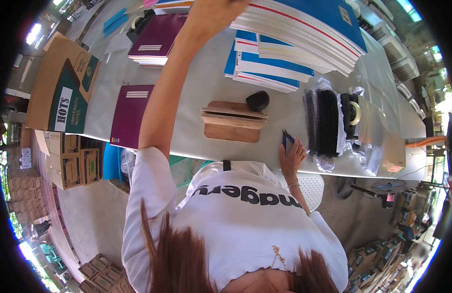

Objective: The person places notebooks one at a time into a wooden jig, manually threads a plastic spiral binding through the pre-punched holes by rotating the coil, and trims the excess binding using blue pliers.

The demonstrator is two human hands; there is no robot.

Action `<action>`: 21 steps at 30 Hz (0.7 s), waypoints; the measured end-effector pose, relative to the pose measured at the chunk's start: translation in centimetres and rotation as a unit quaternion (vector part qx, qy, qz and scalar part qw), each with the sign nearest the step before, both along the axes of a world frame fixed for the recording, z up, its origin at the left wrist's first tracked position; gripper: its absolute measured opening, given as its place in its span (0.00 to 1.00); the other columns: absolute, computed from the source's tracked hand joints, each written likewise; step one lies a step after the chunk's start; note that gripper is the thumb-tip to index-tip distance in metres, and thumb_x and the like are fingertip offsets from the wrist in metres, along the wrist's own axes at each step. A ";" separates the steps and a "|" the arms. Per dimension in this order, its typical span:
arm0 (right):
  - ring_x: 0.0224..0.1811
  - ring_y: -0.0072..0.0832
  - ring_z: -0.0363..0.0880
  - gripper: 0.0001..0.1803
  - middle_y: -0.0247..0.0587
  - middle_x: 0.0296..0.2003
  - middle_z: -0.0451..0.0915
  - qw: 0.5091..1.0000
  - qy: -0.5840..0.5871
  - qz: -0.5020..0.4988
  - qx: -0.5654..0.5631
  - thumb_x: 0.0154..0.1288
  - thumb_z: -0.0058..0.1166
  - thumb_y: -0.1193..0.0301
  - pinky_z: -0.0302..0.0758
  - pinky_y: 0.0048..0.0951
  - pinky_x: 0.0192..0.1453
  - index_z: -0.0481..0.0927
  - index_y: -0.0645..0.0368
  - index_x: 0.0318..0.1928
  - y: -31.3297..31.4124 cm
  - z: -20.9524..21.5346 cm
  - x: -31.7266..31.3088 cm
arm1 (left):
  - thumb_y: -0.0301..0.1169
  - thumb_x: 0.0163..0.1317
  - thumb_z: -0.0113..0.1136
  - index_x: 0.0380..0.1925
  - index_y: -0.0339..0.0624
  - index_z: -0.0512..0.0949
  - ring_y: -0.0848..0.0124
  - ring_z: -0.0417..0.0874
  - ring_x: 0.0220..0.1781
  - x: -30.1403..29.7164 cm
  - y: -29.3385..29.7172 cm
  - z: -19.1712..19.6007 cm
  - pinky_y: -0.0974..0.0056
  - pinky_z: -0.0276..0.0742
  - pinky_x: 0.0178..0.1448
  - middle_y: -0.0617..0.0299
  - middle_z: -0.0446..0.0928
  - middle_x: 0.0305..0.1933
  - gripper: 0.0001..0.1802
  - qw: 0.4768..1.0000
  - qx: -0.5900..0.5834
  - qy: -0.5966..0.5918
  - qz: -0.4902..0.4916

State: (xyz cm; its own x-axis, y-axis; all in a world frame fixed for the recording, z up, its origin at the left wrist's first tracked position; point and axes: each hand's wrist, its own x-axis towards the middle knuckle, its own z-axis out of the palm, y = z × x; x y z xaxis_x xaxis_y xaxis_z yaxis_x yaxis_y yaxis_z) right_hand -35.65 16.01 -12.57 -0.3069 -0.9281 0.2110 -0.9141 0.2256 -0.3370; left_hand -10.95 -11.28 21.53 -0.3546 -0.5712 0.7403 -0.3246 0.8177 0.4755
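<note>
My left arm stretches far across the table, and my left hand (218,14) is at the top edge of the view, beside a tall stack of blue-covered notebooks (304,36). Its fingers are mostly cut off or hidden there. My right hand (293,157) rests near the table's front edge around small blue-handled pliers (286,139), their dark tips pointing away from me. Left of it lies a wooden stand (231,133) with upright slats and a black rounded object (258,100) at its back edge. More blue notebooks (270,66) lie unevenly stacked beyond it.
Maroon notebooks (160,36) are stacked at the far left, with one maroon notebook (131,115) nearer. A cardboard carton (64,88) stands at the left. Black binding coils (325,122) and a tape dispenser (352,116) lie at the right. A white stool (311,190) is below the table edge.
</note>
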 end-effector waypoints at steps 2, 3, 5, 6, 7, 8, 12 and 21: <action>0.63 0.45 0.60 0.34 0.48 0.58 0.66 1.000 0.002 0.016 0.002 0.63 0.55 0.54 0.52 0.50 0.67 0.62 0.60 0.63 -0.1 0.2 -0.2 | 0.48 0.62 0.58 0.50 0.34 0.76 0.49 0.74 0.57 -2.7 -1.3 0.6 0.55 0.70 0.61 0.46 0.75 0.52 0.27 0.991 -0.108 -0.082 -0.017; 0.63 0.45 0.60 0.34 0.48 0.58 0.66 1.000 0.000 0.026 0.002 0.63 0.55 0.54 0.52 0.49 0.68 0.62 0.60 0.63 -0.3 0.3 -0.4 | 0.47 0.62 0.59 0.49 0.33 0.76 0.49 0.74 0.56 -4.3 -1.9 0.0 0.55 0.70 0.60 0.46 0.75 0.51 0.27 0.981 -0.177 -0.080 -0.013; 0.63 0.45 0.60 0.34 0.48 0.58 0.66 0.999 -0.006 0.041 0.006 0.63 0.54 0.54 0.52 0.49 0.68 0.63 0.59 0.63 -0.7 0.3 -0.7 | 0.46 0.60 0.60 0.49 0.32 0.76 0.49 0.75 0.54 -6.6 -2.0 -0.5 0.55 0.71 0.59 0.45 0.75 0.49 0.28 0.972 -0.207 -0.113 -0.017; 0.64 0.45 0.60 0.34 0.49 0.58 0.66 0.999 -0.004 0.041 0.004 0.63 0.55 0.54 0.52 0.49 0.69 0.63 0.59 0.63 -0.9 0.1 -1.0 | 0.46 0.59 0.61 0.50 0.32 0.76 0.49 0.75 0.54 -7.6 -1.3 -0.7 0.55 0.71 0.60 0.45 0.75 0.49 0.28 0.974 -0.169 -0.149 -0.025; 0.64 0.45 0.60 0.34 0.49 0.58 0.66 0.999 -0.006 0.036 0.002 0.63 0.55 0.54 0.52 0.49 0.69 0.63 0.59 0.63 -0.9 -0.1 -1.0 | 0.46 0.59 0.61 0.50 0.32 0.75 0.49 0.75 0.54 -8.4 -0.7 -0.7 0.55 0.71 0.60 0.45 0.75 0.48 0.29 0.974 -0.131 -0.184 -0.032; 0.64 0.45 0.60 0.34 0.49 0.58 0.66 0.999 -0.006 0.033 -0.003 0.63 0.55 0.54 0.51 0.49 0.70 0.63 0.59 0.63 -1.1 -0.1 -1.1 | 0.46 0.57 0.62 0.50 0.33 0.75 0.50 0.75 0.53 -8.7 -0.5 -1.0 0.53 0.70 0.60 0.46 0.75 0.46 0.29 0.974 -0.146 -0.175 -0.024; 0.64 0.44 0.60 0.34 0.48 0.58 0.66 0.999 -0.007 0.032 -0.037 0.63 0.54 0.53 0.50 0.50 0.71 0.63 0.59 0.62 -1.8 -0.2 -1.6 | 0.44 0.60 0.60 0.46 0.36 0.75 0.53 0.79 0.49 -9.1 -0.2 -1.9 0.54 0.76 0.52 0.47 0.78 0.44 0.23 0.945 -0.304 -0.122 0.026; 0.60 0.40 0.66 0.26 0.47 0.53 0.70 0.969 -0.171 -0.005 -0.177 0.67 0.53 0.58 0.56 0.43 0.68 0.69 0.59 0.59 -7.3 6.5 -2.3 | 0.43 0.65 0.56 0.49 0.53 0.78 0.65 0.84 0.42 -10.0 0.9 -1.5 0.65 0.83 0.41 0.60 0.82 0.42 0.15 0.945 -0.267 -0.152 0.111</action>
